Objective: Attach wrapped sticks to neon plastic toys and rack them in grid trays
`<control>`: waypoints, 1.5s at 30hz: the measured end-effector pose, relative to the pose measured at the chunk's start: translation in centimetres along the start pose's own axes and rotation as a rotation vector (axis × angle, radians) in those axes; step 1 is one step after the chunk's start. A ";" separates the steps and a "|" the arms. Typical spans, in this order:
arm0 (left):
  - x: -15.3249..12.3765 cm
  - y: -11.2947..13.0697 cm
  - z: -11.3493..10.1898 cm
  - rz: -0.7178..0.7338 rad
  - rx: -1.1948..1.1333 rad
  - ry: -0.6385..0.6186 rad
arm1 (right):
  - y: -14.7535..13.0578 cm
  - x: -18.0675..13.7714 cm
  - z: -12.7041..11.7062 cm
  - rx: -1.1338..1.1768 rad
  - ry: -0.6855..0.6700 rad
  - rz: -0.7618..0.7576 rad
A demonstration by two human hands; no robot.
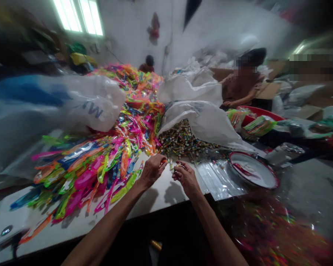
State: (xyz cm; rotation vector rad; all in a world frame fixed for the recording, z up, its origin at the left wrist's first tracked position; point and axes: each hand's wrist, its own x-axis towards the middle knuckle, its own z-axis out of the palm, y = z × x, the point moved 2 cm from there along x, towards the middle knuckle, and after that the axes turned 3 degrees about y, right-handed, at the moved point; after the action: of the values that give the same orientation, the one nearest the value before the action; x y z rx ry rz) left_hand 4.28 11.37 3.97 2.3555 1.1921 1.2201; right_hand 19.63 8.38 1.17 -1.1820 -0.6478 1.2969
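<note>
My left hand (152,170) is closed over the white table, its fingertips pinched around a small orange piece (163,161). Just to its right is my right hand (185,178), fingers curled together on something small and pale, mostly hidden by them. Between the two hands a small upright cylinder (171,164) shows; what supports it cannot be made out. Beyond them lies a heap of small gold-and-dark cylinders (180,138) that look like batteries, spilling from a white sack (205,118). A large pile of neon translucent plastic pieces (91,173) spreads to the left of my left hand.
At right, clear plastic bags (220,177) lie beside a red-rimmed white basin (274,183) with a red-handled tool inside. A big plastic sack (100,107) bulges at left. One gold cylinder (156,245) is below the table edge. A co-worker (241,83) sits behind a red tub (262,112).
</note>
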 end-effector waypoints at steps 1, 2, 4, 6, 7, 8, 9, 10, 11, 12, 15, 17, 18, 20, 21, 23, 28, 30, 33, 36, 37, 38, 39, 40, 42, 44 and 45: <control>-0.8 0.6 0.1 -0.101 -0.121 -0.001 | -0.3 -0.7 0.3 0.036 -0.014 0.001; -1.8 1.0 0.3 -0.237 -0.283 -0.007 | -0.4 -1.3 0.5 0.058 -0.022 0.002; -3.8 1.8 0.9 -0.561 -0.667 -0.009 | -0.3 -2.5 0.8 0.075 -0.039 0.009; -5.7 2.3 1.3 -0.844 -0.978 0.027 | 0.4 -3.5 1.0 0.064 -0.061 0.032; -6.5 2.5 1.5 -0.955 -1.089 0.054 | 0.9 -3.9 1.2 0.054 -0.065 0.044; -7.2 2.6 1.5 -1.048 -1.181 0.073 | 1.4 -4.3 1.3 0.046 -0.062 0.054; -7.8 2.6 1.6 -1.122 -1.249 0.077 | 1.8 -4.6 1.4 0.039 -0.057 0.063; -8.4 2.6 1.5 -1.171 -1.290 0.068 | 2.2 -4.8 1.5 0.036 -0.050 0.071; -8.9 2.5 1.5 -1.194 -1.302 0.049 | 2.4 -5.0 1.6 0.035 -0.043 0.075; -9.3 2.4 1.3 -1.193 -1.288 0.032 | 2.5 -5.1 1.7 0.033 -0.037 0.078; -10.1 1.9 0.8 -1.091 -1.150 0.027 | 2.2 -5.2 2.0 0.003 -0.050 0.077; -10.4 1.7 0.3 -0.992 -1.064 0.018 | 1.8 -5.3 2.2 -0.043 -0.086 0.072; -10.5 1.7 0.1 -0.949 -1.037 0.006 | 1.7 -5.3 2.3 -0.067 -0.105 0.073; -10.5 1.9 -0.3 -0.882 -0.990 -0.030 | 1.7 -5.4 2.4 -0.101 -0.120 0.076; -10.5 2.0 -0.5 -0.852 -0.961 -0.051 | 1.7 -5.4 2.4 -0.112 -0.118 0.079; -10.2 2.4 -1.0 -0.795 -0.905 -0.099 | 1.8 -5.4 2.3 -0.116 -0.127 0.082; -9.9 2.9 -1.7 -0.813 -0.854 -0.105 | 2.1 -5.3 1.9 -0.075 -0.167 0.113; -9.9 2.8 -1.7 -0.824 -0.856 -0.107 | 2.2 -5.3 1.8 -0.095 -0.176 0.123; -10.0 2.8 -1.7 -0.791 -0.862 -0.146 | 2.4 -5.4 1.9 -0.113 -0.194 0.132; -10.1 2.8 -1.8 -0.816 -0.899 -0.180 | 2.4 -5.5 2.0 -0.140 -0.186 0.111; -10.2 2.7 -1.8 -0.846 -0.925 -0.184 | 2.4 -5.5 2.1 -0.151 -0.183 0.095; -10.2 2.7 -1.8 -0.878 -0.952 -0.181 | 2.4 -5.5 2.1 -0.159 -0.182 0.077; -10.2 2.6 -1.7 -0.903 -0.977 -0.173 | 2.4 -5.6 2.2 -0.165 -0.178 0.059; -10.2 2.5 -1.7 -0.919 -0.999 -0.164 | 2.4 -5.6 2.2 -0.172 -0.173 0.043; -10.0 2.3 -1.6 -0.930 -1.019 -0.152 | 2.5 -5.7 2.2 -0.183 -0.159 0.020; -9.8 2.1 -1.4 -0.918 -1.018 -0.162 | 2.7 -5.7 2.2 -0.185 -0.151 -0.004; -9.7 1.9 -1.3 -0.913 -1.012 -0.171 | 2.9 -5.7 2.3 -0.181 -0.150 -0.017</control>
State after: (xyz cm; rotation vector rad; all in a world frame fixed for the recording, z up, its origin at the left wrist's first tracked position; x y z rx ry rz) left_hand 1.26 2.66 0.19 0.9654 1.0126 0.9002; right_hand 15.20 3.26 0.66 -1.2299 -0.8985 1.3433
